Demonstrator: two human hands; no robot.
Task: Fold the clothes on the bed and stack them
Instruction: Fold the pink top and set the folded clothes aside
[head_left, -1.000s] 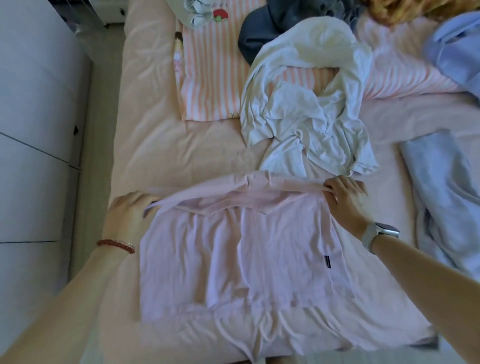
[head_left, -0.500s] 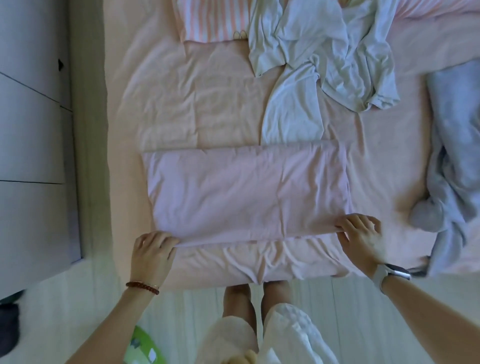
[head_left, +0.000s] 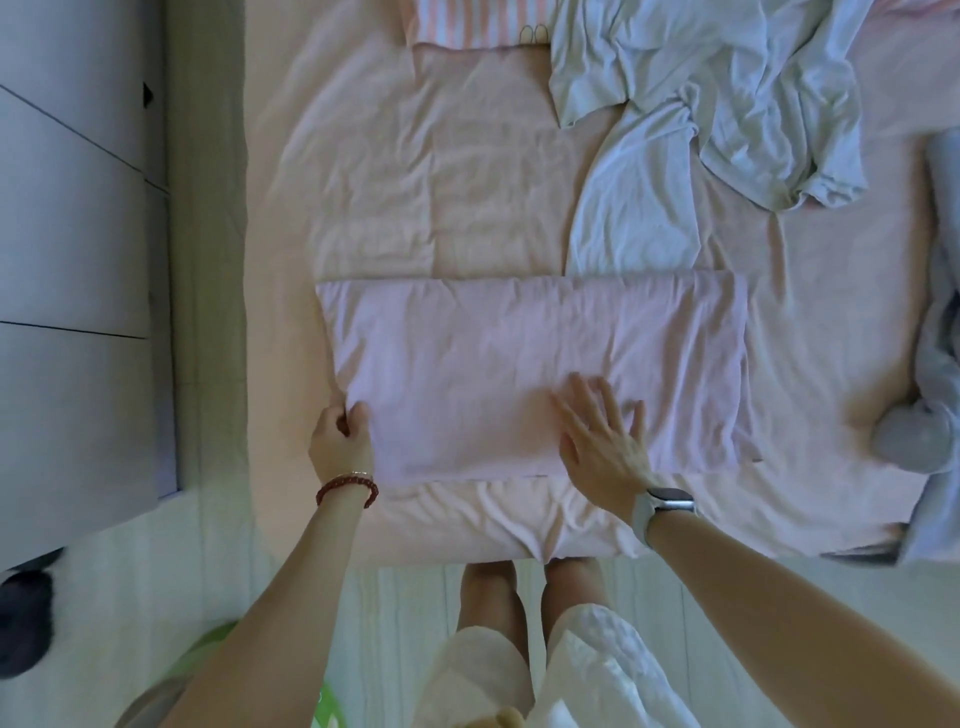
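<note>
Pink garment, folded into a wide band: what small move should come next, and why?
Probably fold the left end over toward the middle. The left hand already pinches the pink garment at its left corner, while the right hand lies flat near the middle, anchoring it.

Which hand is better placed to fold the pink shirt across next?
Probably the left hand: it already pinches the folded pink cotton shirt at its left end, while the right hand lies flat mid-shirt.

left hand (head_left: 340, 439) curled, fingers pinched together; right hand (head_left: 597, 434) flat, fingers spread, palm down
</note>
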